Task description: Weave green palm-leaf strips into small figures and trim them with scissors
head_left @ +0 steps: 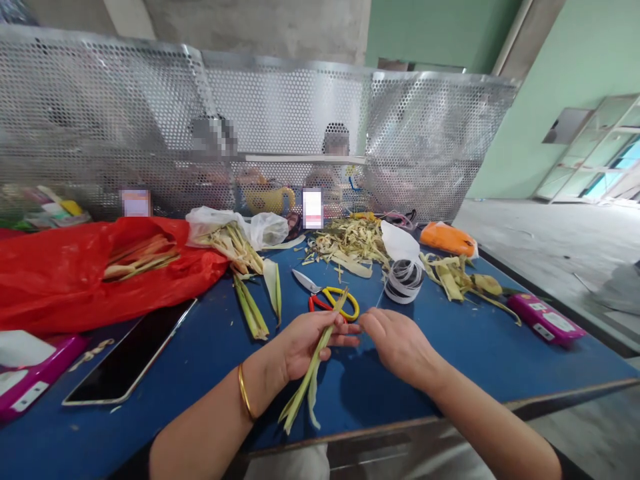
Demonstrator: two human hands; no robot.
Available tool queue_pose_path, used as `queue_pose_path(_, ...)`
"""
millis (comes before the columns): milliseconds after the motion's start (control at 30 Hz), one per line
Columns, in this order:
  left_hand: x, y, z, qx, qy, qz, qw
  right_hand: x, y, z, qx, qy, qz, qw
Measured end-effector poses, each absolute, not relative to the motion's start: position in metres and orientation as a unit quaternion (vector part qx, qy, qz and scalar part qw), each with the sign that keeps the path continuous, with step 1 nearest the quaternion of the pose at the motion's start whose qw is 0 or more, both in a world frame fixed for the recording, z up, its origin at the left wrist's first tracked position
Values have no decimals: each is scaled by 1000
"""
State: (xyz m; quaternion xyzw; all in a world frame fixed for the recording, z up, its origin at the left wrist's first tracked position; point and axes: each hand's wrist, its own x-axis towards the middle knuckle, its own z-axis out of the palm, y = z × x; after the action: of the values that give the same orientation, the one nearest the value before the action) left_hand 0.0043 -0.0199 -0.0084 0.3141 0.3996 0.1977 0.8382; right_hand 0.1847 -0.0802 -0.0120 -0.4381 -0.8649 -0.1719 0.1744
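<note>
The scissors [316,289], at 12 o'clock from the left hand [305,343], are partly blocked by it, and the people [336,140] behind the mesh [300,93] can barely be made out. The fingertips of the right hand [403,343] are mostly hidden too, so whether anything's pinched there can't be told. The husk [311,370] is gripped in the left hand over the bench [200,373], slanted from 1 to 7 o'clock: pale green, yellowish in places, kinda stringy, bottom end split, one whitish strip splayed off.
</note>
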Motion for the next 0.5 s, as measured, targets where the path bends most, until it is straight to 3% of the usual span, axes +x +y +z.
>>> queue_pose_path(367,2,-15,-17,209,310,158,914,143,-112,-16,-331,-933,-119,76)
queue_pose_path(500,0,-15,-9,198,323,184,907,165,-104,5,-402,-895,-91,170)
